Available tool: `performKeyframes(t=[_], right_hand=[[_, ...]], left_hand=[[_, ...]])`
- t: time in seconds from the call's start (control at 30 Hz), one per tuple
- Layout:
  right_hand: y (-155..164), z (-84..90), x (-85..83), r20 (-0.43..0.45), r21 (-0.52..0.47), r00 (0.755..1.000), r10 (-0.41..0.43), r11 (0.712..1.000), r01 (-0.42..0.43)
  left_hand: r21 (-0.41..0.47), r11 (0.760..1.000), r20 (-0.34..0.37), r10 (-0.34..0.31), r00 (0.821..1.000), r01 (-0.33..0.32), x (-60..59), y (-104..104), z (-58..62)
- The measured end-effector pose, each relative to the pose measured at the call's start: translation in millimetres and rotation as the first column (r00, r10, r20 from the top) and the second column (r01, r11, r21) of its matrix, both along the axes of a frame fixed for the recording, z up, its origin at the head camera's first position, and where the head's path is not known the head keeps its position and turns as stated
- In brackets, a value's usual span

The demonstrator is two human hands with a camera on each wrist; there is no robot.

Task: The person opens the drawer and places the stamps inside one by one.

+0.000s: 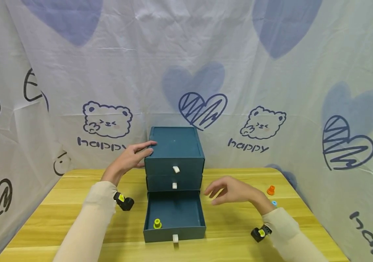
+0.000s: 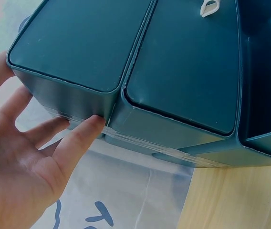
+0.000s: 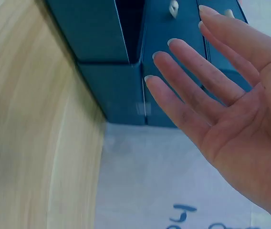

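Note:
A dark teal drawer cabinet with white pull tabs stands at the middle of the table. Its bottom drawer is pulled out, and a small yellow-green peg-like piece is in the front left corner of it. The two drawers above are closed. My left hand rests against the cabinet's upper left side; in the left wrist view its fingertips touch the side wall. To the right of the cabinet hovers my right hand, palm toward it, fingers loosely extended and holding nothing.
On the right side of the wooden table stand an orange piece and a light blue piece, the latter partly hidden by the right wrist. A white cloth with printed hearts and bears hangs behind and at the sides.

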State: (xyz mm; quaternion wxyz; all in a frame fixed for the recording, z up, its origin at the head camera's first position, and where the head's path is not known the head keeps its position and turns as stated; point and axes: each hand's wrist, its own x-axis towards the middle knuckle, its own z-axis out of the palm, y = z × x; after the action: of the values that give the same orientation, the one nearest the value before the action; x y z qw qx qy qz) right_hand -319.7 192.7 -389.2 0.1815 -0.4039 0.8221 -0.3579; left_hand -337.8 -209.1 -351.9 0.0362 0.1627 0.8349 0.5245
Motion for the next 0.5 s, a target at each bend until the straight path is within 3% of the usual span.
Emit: performKeyframes(t=[0.5], right_hand=[[81.7,-8.3,-1.3,-0.078,-0.036,0.986,-0.15,0.988,0.147]], left_hand=[[0.003,1.0,0.001,-0.003,1.0,0.003,0.9,-1.1,-0.4]])
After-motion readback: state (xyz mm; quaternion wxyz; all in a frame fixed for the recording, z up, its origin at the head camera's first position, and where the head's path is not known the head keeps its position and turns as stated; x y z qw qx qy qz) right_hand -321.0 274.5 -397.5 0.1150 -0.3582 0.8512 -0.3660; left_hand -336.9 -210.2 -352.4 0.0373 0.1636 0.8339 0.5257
